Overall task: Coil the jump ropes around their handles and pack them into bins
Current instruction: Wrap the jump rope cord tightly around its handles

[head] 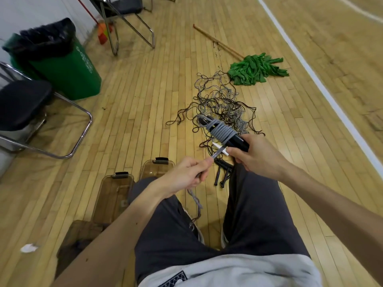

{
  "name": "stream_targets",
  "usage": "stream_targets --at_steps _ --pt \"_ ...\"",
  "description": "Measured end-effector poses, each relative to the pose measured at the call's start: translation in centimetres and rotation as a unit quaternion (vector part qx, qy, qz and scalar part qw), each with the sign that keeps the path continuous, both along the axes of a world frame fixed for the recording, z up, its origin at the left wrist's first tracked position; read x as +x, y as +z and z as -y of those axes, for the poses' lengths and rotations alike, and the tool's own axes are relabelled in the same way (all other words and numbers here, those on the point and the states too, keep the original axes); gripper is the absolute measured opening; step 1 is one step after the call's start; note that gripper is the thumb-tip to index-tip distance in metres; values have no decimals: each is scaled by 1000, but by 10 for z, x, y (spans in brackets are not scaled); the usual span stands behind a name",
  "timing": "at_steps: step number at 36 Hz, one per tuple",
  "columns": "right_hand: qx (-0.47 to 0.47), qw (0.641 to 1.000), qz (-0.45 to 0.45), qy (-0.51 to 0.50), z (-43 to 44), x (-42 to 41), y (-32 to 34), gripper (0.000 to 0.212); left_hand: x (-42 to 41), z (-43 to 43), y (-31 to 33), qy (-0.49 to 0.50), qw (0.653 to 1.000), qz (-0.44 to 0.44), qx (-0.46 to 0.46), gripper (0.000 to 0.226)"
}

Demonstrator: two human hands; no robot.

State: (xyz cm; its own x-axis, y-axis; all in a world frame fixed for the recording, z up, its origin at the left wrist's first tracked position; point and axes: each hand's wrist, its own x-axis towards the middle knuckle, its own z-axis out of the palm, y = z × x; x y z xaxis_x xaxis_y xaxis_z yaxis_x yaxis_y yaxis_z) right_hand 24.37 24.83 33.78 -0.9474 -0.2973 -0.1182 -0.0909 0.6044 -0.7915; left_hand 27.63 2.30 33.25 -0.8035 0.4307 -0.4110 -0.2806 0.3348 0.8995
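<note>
Mid-frame, my right hand (259,157) grips the black plastic handles (238,142) half wrapped in grey braided rope (222,131), my left hand (185,176) pinches its loose tail, so I judge the job early: tangled ropes (219,100) above and brown translucent bins (112,197) lower left await.

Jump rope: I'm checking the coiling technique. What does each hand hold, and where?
The right hand grips the black handles at their near end, below the grey coil. The left hand pinches the loose grey rope close to the coil.
</note>
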Motion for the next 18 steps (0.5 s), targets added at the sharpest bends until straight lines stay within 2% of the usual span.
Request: stream_targets --at_steps 3,7,9,14,18 --pt "-14 1000 -1 -9 2 -2 -6 21 2 -5 3 -33 998 -32 -52 54" --pt "-81 996 32 -20 6 -4 -9 24 8 -18 8 -98 971 -142 -164 55" --pt "-63 997 29 -17 6 -6 -10 24 9 -19 11 -104 955 -183 -209 52" --pt "-26 999 26 -23 -3 -10 -18 23 0 -6 19 -91 926 -210 -300 44" --pt "13 998 19 -57 -2 -14 -25 23 2 -7 18 -91 888 -242 -380 35"
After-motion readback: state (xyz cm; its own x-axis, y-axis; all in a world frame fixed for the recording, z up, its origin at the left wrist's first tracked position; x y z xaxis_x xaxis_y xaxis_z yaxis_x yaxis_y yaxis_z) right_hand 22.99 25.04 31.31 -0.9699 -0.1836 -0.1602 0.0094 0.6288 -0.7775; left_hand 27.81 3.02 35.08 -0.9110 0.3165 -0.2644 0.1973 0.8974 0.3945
